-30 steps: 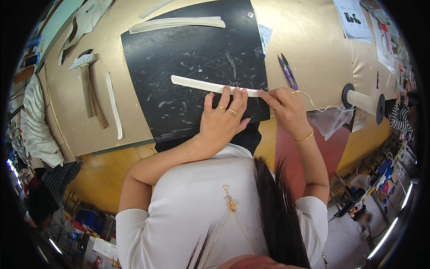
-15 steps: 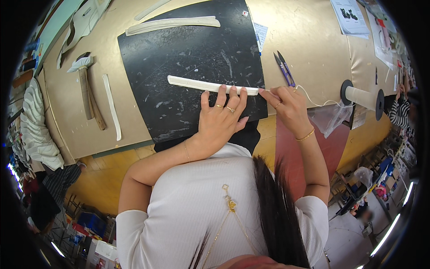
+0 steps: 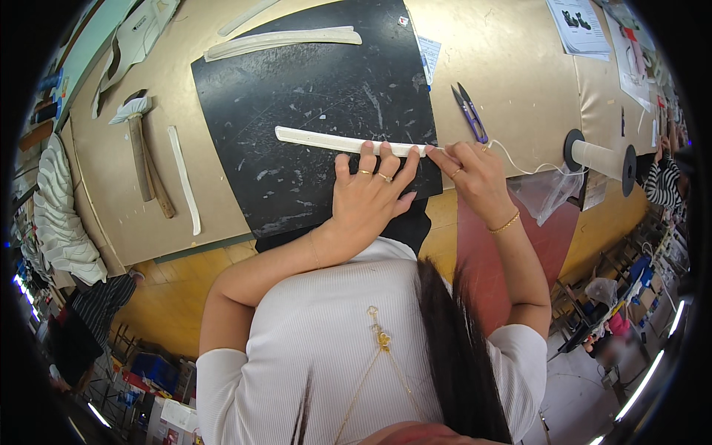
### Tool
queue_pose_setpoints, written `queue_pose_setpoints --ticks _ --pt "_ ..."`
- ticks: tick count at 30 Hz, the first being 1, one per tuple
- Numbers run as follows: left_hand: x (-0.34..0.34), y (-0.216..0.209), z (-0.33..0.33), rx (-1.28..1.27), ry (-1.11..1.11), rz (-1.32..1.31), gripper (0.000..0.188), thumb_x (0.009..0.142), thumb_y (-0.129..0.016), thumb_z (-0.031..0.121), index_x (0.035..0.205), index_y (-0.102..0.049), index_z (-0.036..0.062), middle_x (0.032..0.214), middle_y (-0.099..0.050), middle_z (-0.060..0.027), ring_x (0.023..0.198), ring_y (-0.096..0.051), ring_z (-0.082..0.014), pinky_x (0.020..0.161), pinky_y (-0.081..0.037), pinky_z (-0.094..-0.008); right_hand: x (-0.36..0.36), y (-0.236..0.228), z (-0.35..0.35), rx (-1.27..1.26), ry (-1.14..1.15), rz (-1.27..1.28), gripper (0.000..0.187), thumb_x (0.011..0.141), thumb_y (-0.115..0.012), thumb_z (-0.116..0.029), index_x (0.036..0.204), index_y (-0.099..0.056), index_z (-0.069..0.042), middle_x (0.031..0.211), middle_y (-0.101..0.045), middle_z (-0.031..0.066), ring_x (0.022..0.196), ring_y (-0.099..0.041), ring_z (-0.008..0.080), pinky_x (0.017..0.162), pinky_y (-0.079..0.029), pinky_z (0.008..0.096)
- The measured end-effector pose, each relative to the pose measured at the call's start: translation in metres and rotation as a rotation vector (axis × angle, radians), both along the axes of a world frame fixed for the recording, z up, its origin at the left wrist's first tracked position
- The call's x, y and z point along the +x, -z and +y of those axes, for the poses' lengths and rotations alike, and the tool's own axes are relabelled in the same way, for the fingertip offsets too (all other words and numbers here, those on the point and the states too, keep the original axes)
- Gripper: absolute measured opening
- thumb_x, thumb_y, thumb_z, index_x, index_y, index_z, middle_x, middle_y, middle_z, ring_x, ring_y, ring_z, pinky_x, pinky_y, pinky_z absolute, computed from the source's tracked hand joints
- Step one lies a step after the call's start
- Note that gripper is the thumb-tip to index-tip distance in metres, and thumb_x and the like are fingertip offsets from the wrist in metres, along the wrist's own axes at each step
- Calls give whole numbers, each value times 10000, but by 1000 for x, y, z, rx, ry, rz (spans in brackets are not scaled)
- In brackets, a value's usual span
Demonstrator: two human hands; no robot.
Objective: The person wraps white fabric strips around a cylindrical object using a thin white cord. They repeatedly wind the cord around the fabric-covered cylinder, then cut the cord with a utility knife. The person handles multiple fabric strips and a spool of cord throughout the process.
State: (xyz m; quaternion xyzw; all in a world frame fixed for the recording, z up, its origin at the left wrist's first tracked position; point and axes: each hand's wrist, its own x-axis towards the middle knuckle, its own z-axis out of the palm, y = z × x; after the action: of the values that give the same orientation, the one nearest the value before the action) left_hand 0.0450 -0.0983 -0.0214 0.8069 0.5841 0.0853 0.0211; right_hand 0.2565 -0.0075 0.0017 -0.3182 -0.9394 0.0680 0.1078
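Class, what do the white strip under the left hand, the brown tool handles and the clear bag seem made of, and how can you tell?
White strip under the left hand: perhaps leather or fabric, matte, as its pale surface barely shines.
Brown tool handles: probably wood, dull, by their uneven brown colour.
Clear bag: likely plastic, glossy, being see-through with bright creases.

The index finger of my left hand (image 3: 372, 194) has spread away from its middle finger and reached farther right along the white strip (image 3: 319, 139), so its tip now sits closer to the fingertips of my right hand (image 3: 480, 178) than before
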Motion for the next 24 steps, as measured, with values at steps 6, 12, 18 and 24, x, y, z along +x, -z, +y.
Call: queue_pose_setpoints --ticks 6,12,18,24 --pt "-3 -9 17 -79 -37 -170 594 826 -747 494 1335 -616 219 1149 -565 -65 1108 -503 -255 933 -324 -508 -8 -21 6 -2 9 -48 325 821 -702 -128 1143 -738 -144 1010 -594 26 986 -607 206 797 -469 351" --pt "-10 -15 48 -148 -23 -415 320 839 -783 228 1118 -675 116 1071 -555 -70 1018 -510 -273 866 -377 -421 1 -6 33 -180 443 215 323 848 -757 -150 1154 -710 -59 1135 -631 113 1044 -615 290 879 -498 399" --pt "-8 -16 55 -275 16 -468 243 828 -779 138 1042 -673 92 983 -600 -91 974 -548 -297 855 -396 -415 -6 19 56 -349 674 118 229 839 -772 -130 998 -663 -8 1085 -653 139 1004 -629 316 847 -506 390" --pt "-16 -25 71 -421 48 -596 147 890 -729 181 986 -747 71 896 -643 -106 886 -608 -279 810 -451 -387 -18 -3 75 -492 677 363 168 858 -748 -74 947 -627 3 1043 -668 154 850 -661 317 799 -516 375"
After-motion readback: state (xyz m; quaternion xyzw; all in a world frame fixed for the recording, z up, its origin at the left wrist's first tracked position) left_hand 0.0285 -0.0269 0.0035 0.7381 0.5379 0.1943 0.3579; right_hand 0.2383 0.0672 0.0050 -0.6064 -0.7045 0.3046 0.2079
